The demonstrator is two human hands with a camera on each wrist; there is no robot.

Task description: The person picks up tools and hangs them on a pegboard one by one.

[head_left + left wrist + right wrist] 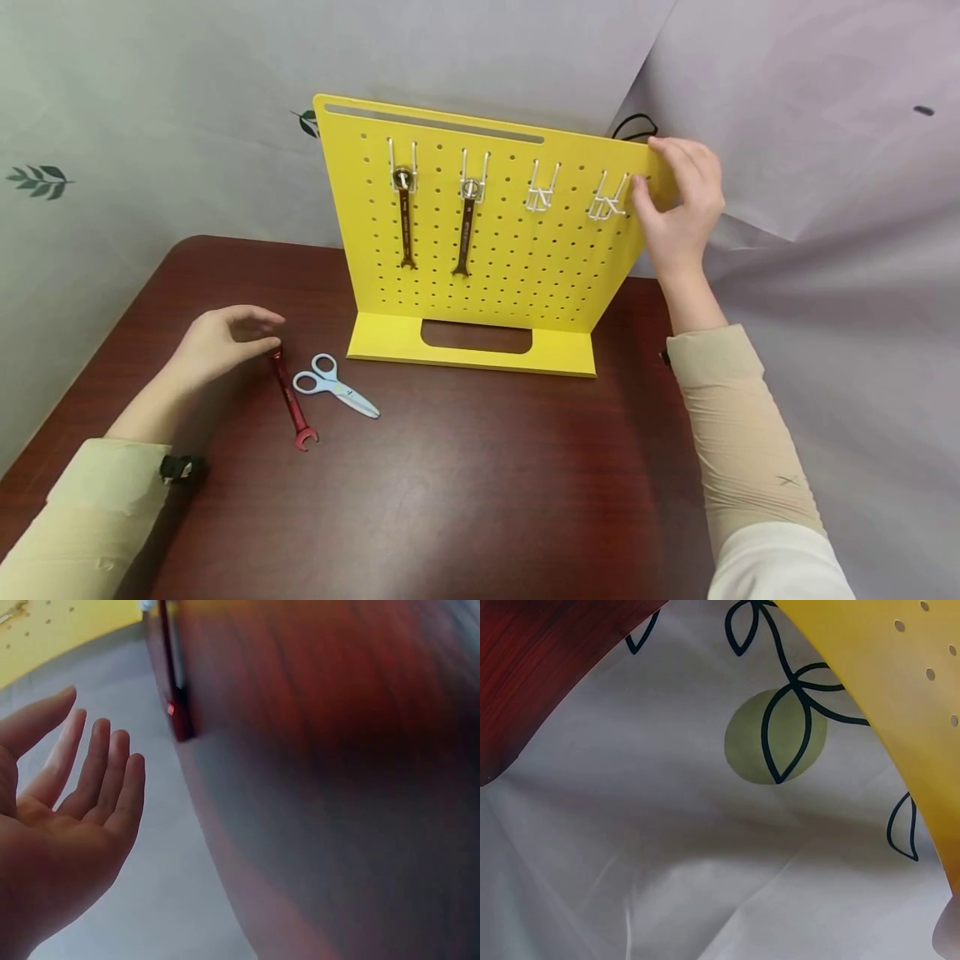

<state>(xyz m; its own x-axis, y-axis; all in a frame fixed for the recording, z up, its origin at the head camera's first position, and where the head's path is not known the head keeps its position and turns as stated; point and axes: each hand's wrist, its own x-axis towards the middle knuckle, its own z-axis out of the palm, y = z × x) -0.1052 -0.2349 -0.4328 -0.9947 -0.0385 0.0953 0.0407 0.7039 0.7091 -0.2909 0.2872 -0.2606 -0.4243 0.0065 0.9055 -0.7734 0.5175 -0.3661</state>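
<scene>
My right hand grips the upper right edge of a yellow pegboard, thumb on its front face. In the right wrist view only a bit of that hand shows at the lower right. My left hand is beside the upper end of a red wrench, which lies on the table. Its fingers are extended and apart, and the left wrist view shows nothing in the palm. Light blue scissors lie just right of the red wrench.
Two wrenches, one on the left and one beside it, hang from white hooks on the pegboard. Two bare hooks are farther right. The board's foot rests on the dark red table. Pale patterned cloth surrounds the table.
</scene>
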